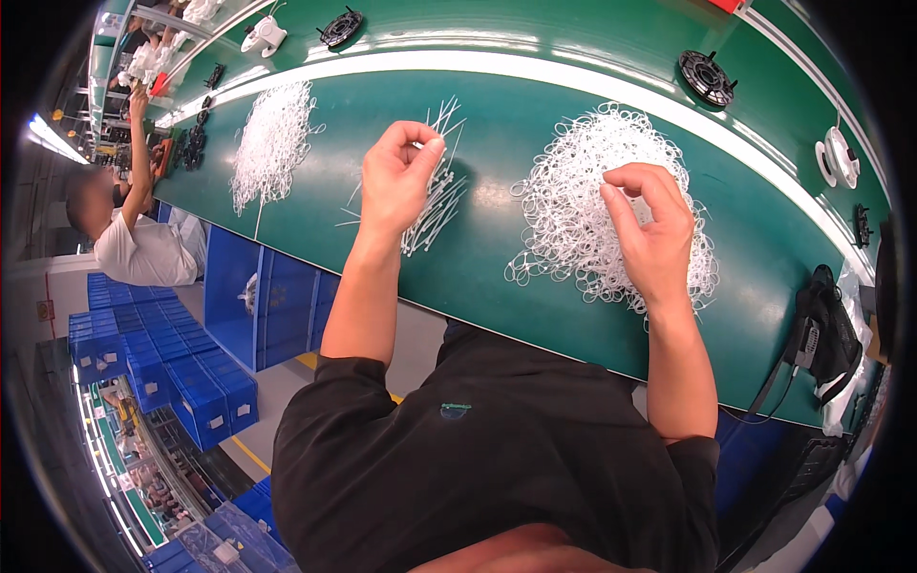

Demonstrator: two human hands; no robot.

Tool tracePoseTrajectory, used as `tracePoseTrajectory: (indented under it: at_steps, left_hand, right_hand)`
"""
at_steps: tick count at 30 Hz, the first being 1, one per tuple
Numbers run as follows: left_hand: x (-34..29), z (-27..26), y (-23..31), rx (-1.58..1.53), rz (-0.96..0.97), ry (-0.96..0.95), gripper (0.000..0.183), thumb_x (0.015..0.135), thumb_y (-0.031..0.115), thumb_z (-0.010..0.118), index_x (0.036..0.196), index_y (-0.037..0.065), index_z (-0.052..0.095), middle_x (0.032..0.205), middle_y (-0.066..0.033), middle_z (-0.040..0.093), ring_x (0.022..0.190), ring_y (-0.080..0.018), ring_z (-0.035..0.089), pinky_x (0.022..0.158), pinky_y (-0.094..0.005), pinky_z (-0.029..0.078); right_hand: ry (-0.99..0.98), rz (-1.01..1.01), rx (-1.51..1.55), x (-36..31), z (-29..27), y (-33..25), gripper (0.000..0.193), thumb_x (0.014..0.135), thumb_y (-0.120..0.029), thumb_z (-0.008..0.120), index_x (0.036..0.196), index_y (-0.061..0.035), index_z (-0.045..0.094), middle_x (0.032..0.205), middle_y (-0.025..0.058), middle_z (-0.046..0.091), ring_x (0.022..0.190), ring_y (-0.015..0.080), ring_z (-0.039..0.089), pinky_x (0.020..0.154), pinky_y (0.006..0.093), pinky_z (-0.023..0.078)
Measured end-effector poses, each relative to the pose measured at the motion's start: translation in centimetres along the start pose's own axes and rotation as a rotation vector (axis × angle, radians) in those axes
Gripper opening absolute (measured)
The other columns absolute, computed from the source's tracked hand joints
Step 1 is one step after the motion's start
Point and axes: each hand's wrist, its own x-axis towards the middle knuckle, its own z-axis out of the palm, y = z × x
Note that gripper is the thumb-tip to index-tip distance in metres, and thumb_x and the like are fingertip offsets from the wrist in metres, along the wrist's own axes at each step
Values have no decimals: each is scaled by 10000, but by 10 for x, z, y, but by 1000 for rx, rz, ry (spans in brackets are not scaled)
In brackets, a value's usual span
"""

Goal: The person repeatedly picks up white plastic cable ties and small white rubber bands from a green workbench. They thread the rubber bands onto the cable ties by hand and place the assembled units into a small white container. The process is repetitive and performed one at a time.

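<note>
My left hand (396,181) is closed in a pinch, thumb against forefinger, beside a loose bundle of straight white cable ties (437,215). Thin tie ends show just past its fingertips, but whether one is held I cannot tell. Over a wide heap of looped white cable ties (564,201) is my right hand (657,229). Its thumb and forefinger tips are brought nearly together, the other fingers curled. Anything between them is too small to make out. The wrist covers part of the heap.
Another white pile of ties (272,143) lies left on the green table (487,272). Black round parts (707,78) and white spools (839,158) stand beyond the light strip. A black bag (826,325) is at right. A co-worker (143,239) and blue crates (205,392) are at left.
</note>
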Motion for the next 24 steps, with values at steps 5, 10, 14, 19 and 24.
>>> tracePoseTrajectory:
  at_steps: [5,10,14,19,24]
  left_hand:
    - [2,5,13,-382,121,-11,53,1019,71,612,1044,26,599,917,-65,671,610,-58,492,559,-204,404]
    - [-18,34,40,-692,122,-197,44,1031,38,569,1072,22,571,999,-138,677,678,-112,607,581,-258,516]
    - [-36,68,51,-821,19,-363,109,1020,29,583,1110,-18,544,1023,-147,672,751,-142,660,632,-296,582]
    - [-36,88,47,-842,-16,-417,143,999,33,625,1111,-31,561,1006,-132,680,774,-132,664,664,-276,591]
    - [-41,101,36,-643,-18,-397,108,1002,27,616,1093,-25,589,997,-116,678,804,-133,661,660,-274,581]
  right_hand:
    - [13,-42,32,-2,3,-6,132,846,-51,756,972,-49,719,964,89,718,870,238,669,789,344,539]
    - [-3,-104,155,-6,9,-19,174,830,-33,767,994,-48,713,971,97,727,886,254,694,779,347,555]
    - [-103,-3,327,-11,14,-26,154,831,-10,755,974,-37,701,935,100,726,829,243,712,727,330,561]
    - [-111,41,318,-16,11,-14,116,844,-2,744,942,-32,691,844,84,720,751,201,713,662,306,551]
    - [45,49,297,-12,9,-11,123,841,6,748,948,-31,699,845,87,721,751,188,704,671,307,548]
